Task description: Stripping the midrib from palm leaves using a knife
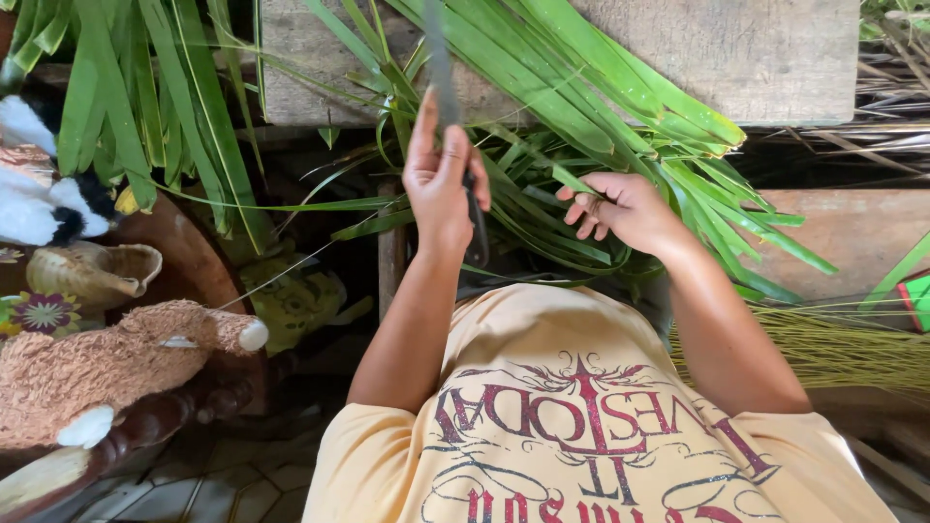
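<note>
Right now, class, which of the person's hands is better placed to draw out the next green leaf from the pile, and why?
Probably the right hand: it lies open on the green leaves, fingers spread among the strips. The left hand is closed around a long knife, blade raised, so it isn't free.

Leaves (581, 87) on bench (775, 58)
</note>
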